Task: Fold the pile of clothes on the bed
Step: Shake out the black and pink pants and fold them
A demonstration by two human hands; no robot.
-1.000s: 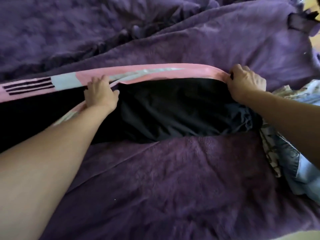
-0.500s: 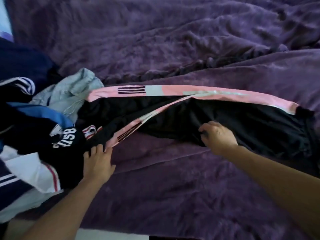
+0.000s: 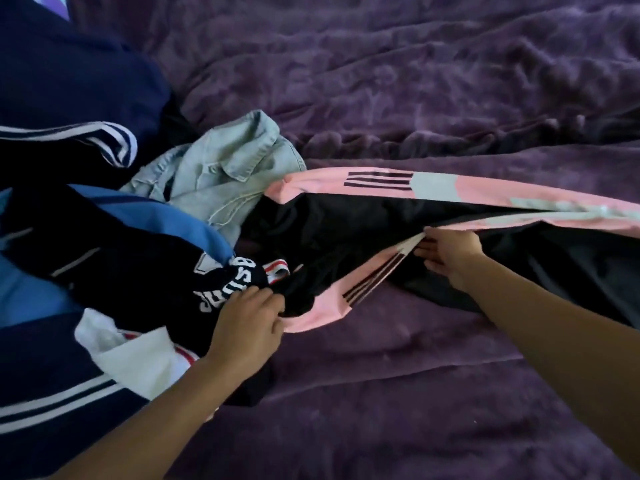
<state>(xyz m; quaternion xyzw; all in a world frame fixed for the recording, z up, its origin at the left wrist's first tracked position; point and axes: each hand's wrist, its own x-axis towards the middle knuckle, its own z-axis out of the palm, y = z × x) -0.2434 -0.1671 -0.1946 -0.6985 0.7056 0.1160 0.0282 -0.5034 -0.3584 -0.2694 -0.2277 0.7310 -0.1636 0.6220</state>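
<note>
Trousers (image 3: 346, 220) | left fingers (image 3: 258, 296) now grip hem (image 3: 311, 317) | right fingers (image 3: 431, 252) moved onto stripe (image 3: 367, 280), pinching

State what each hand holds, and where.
Both hold the black pants: left hand grips the near leg's cuff, right hand pinches that leg's pink side stripe.

Rumpled purple blanket (image 3: 433, 91), perhaps fleece, softly lit.

Trousers (image 3: 346, 220) right of clothes pile (image 3: 104, 237), on bed (image 3: 415, 393)
</note>
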